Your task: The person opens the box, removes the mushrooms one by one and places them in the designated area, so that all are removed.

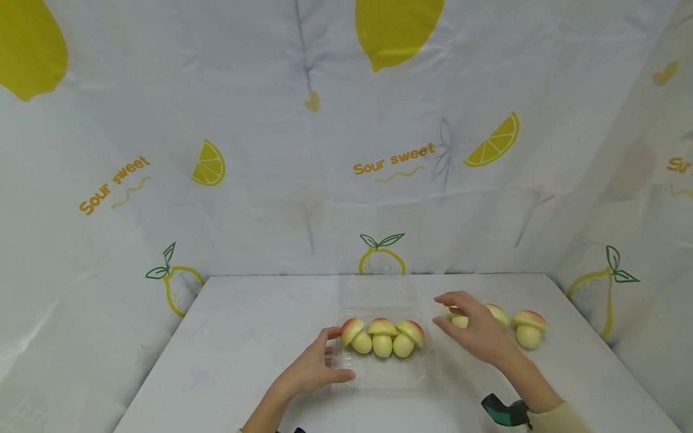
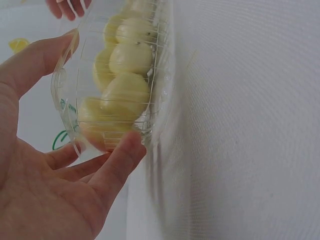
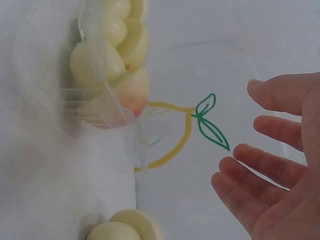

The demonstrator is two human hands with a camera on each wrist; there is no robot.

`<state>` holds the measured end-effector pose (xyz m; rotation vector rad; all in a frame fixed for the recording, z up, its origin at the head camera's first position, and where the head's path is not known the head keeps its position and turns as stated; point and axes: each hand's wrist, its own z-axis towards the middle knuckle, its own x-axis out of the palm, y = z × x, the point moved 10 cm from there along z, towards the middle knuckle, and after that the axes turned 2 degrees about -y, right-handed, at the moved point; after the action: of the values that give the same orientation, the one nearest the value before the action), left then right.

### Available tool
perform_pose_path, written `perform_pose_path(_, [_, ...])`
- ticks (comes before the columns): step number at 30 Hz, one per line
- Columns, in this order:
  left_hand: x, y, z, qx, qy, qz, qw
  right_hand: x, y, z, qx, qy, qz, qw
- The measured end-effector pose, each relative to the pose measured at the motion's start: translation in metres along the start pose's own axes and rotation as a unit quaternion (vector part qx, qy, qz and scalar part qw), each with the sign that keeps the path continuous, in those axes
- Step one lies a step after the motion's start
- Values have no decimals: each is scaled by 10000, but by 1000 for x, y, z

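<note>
A clear plastic clamshell box (image 1: 381, 377) lies on the table with its lid (image 1: 376, 293) folded back toward the wall. Three mushroom-shaped pieces (image 1: 382, 344), pale yellow with reddish caps, sit side by side along its far part. My left hand (image 1: 314, 365) holds the box by its left end, thumb at the near rim and fingers against the side wall (image 2: 112, 140). To the right of the box my right hand (image 1: 479, 334) hovers with nothing in it, fingers spread and slightly bent. Several more mushroom-shaped pieces (image 1: 529, 329) stand behind and beside it, one partly hidden by the fingers.
The white-covered table (image 1: 238, 337) ends at a back edge against a hanging white cloth (image 1: 260, 210) printed with lemons and lettering. A dark green band (image 1: 503, 412) shows by the right wrist.
</note>
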<state>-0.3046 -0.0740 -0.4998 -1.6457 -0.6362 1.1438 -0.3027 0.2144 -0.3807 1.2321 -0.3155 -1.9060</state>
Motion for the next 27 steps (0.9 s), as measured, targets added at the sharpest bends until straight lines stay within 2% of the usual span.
perform_pose_path(12, [0, 4, 2, -81, -26, 108, 9999, 28, 6, -1, -220, 201, -179, 9994])
perform_pose_path(22, [0, 5, 2, -73, -29, 57, 10000, 52, -3, -2, 166, 785, -266, 9964])
perform_pose_path(27, [0, 4, 2, -64, -45, 83, 9999, 61, -5, 0, 73, 901, -275, 9955])
